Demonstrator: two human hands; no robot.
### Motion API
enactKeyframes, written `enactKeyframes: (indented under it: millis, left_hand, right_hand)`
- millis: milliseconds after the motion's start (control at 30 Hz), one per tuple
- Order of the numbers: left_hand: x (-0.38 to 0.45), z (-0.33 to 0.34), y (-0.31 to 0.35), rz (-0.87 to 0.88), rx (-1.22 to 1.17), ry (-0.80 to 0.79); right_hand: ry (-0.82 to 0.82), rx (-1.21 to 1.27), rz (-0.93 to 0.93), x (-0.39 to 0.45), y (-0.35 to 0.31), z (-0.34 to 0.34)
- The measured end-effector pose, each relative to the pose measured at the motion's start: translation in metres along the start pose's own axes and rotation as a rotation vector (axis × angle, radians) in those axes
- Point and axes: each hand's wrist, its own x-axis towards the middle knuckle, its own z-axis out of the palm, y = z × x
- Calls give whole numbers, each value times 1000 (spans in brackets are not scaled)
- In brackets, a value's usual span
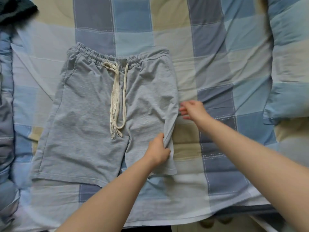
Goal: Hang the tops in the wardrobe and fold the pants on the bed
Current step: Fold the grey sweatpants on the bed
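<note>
I see grey shorts point(93, 114) flat on the bed point(217, 47) mid-frame, left hand point(158, 152) fingers pinching the right leg's edge, right hand point(192, 109) fingers spread loose beside it.

Home bedrm: bed point(217, 47) w/ checked quilt point(292, 64)

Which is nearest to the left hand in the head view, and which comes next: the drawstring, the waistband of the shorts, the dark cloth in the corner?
Measured from the left hand, which grips the right leg of the shorts:
1. Drawstring, just up and left, on the shorts' front.
2. Waistband, at the shorts' far edge.
3. Dark cloth, top left corner of the bed.
</note>
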Motion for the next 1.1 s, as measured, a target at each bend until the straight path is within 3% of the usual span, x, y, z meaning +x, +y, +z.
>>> enactKeyframes:
  millis: [100, 233, 400, 500, 600, 867, 967, 1100]
  left_hand:
    - [-12, -4, -9, 47, -48, 10]
    - [-29, -11, -28, 59, -128, -14]
    - [-50, -41, -70, 58, -232, 97]
    - [-61, -73, -98, 27, -242, 212]
    - [-71, -111, -130, -20, -251, 322]
    - [-100, -197, -233, -126, -210, 440]
    - [-104, -222, -269, -177, -316, 470]
    - [-105, -240, -300, -219, -493, 491]
  right_hand:
    - [-25, 177, 108, 37, -33, 21]
    - [-1, 241, 91, 65, -65, 55]
    - [244, 196, 58, 80, -96, 88]
    - [322, 117, -55, 73, -117, 117]
    - [299, -18, -199, 62, -142, 161]
    - [48, -193, -327, 25, -180, 307]
    - [-32, -299, -309, 20, -185, 355]
    - [16, -397, -151, 25, -194, 383]
